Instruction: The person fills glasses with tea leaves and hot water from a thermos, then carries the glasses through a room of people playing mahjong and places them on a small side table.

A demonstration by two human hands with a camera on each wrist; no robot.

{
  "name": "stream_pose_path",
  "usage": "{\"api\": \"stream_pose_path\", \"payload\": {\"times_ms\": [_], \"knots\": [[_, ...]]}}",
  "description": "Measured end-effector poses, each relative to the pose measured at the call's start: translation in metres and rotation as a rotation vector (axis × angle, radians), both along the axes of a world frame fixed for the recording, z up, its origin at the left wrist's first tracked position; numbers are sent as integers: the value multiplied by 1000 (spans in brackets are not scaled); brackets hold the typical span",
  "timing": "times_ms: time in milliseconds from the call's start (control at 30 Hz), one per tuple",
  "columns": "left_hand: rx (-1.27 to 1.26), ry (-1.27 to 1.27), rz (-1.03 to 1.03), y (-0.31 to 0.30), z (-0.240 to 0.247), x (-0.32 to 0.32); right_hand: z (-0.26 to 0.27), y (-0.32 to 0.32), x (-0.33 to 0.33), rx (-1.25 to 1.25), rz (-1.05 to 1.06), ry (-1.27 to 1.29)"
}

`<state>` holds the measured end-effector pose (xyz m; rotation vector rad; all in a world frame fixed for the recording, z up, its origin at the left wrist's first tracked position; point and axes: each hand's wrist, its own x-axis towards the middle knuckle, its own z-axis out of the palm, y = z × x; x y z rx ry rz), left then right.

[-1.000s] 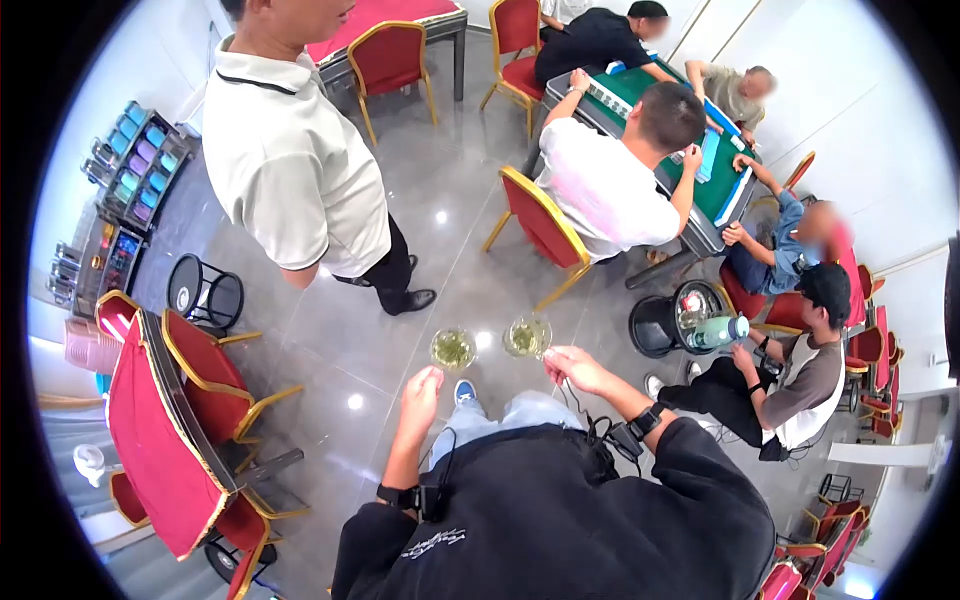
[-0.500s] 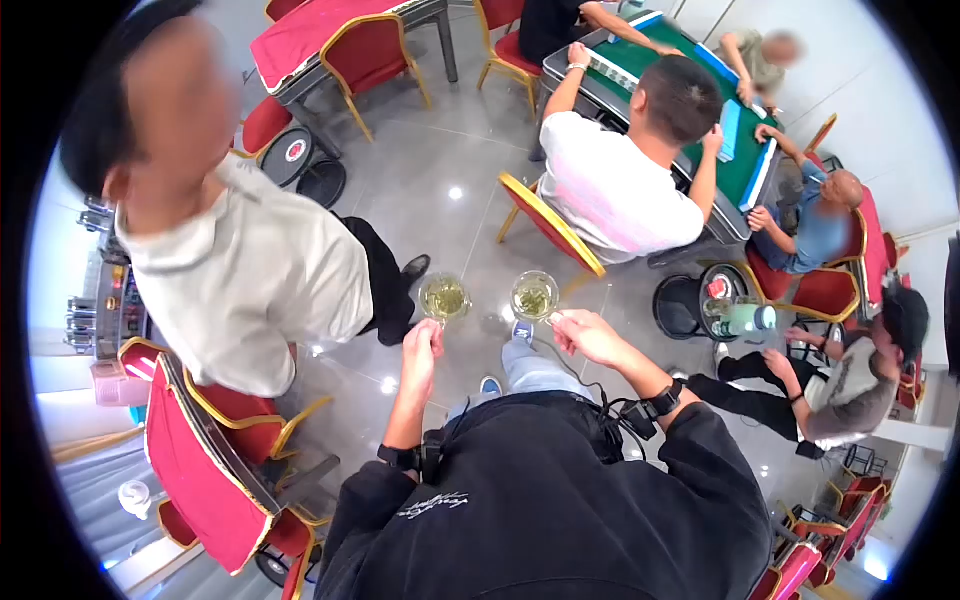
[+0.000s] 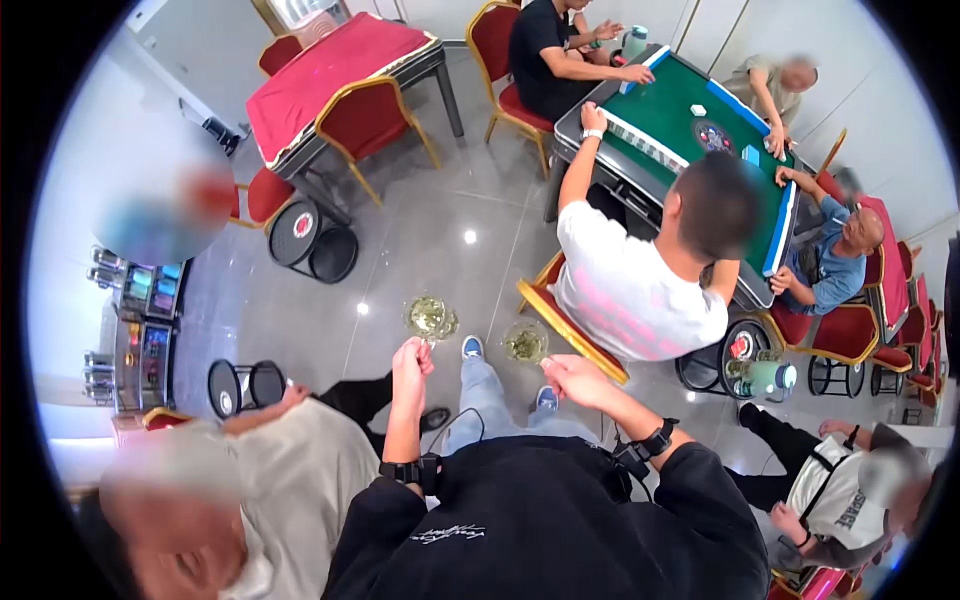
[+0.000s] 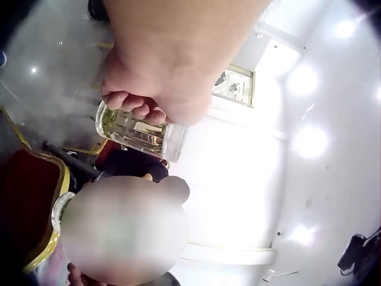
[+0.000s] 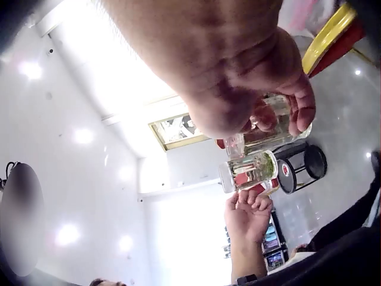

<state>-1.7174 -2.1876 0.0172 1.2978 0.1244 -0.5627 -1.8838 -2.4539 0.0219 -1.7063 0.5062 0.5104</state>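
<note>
My left hand (image 3: pixel 411 370) grips the handle of a clear glass mug (image 3: pixel 428 317) in the head view, with pale tea and green leaves inside. My right hand (image 3: pixel 580 380) holds a similar glass mug (image 3: pixel 524 343) by its handle, a little to the right. Both mugs are held out in front of my body above the tiled floor, a short gap apart. In the left wrist view, curled fingers (image 4: pixel 134 107) wrap the mug's handle side. From the right wrist, fingers (image 5: pixel 303 107) curl at the near mug (image 5: pixel 268 140), with the left hand's mug (image 5: pixel 253 170) beyond it.
Ahead right, several people sit around a green mahjong table (image 3: pixel 680 105). A red chair with a gold frame (image 3: pixel 575 325) stands close past the right mug. A person in a pale shirt (image 3: pixel 310 480) is near my left side. A red-covered table (image 3: pixel 335 80) stands farther off.
The view has turned and moved forward, bringing the mahjong table and chair nearer. The person in the pale shirt has passed from ahead left to my left side. Both mugs stay held.
</note>
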Motion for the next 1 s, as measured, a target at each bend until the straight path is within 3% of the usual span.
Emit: {"api": "stream_pose_path", "payload": {"times_ms": [100,333,567,1000], "knots": [[16,9,26,-5,-1,61,-5,1,50,56,-17,2],[93,-23,-146,2,-3,214,-7,11,184,184,-169,-46],[77,-18,-270,-6,7,353,9,5,327,97,-184,-33],[96,20,-357,-103,32,624,19,-93,616,95,-212,-30]]}}
